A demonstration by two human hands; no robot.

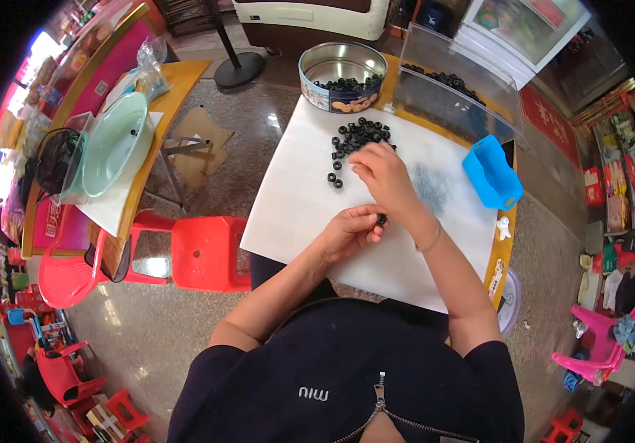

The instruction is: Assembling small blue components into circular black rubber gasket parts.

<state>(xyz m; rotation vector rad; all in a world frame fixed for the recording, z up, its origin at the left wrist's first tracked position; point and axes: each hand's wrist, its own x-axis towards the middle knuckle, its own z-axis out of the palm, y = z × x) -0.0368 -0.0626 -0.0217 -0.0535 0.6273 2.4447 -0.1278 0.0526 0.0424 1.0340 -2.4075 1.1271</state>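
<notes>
A pile of small black ring-shaped pieces (362,134) lies on the white sheet (295,184) covering the table, with a few strays at its near left edge. My left hand (348,232) is nearer my body, its thumb and fingers pinched on one black ring-shaped piece (382,219). Beyond it my right hand (388,179) hangs at the near edge of the pile, fingers bent together and pointing left. Whatever its fingertips may hold is hidden. A patch of fine blue-grey bits (430,186) spreads on the sheet to the right of this hand.
Behind the pile stands a round tin (340,103) holding more black pieces. A clear plastic bin (443,107) with black pieces is at the far right, and a blue plastic container (492,173) sits at the right edge. Left are a red stool (207,253) and a pale green basin (116,144).
</notes>
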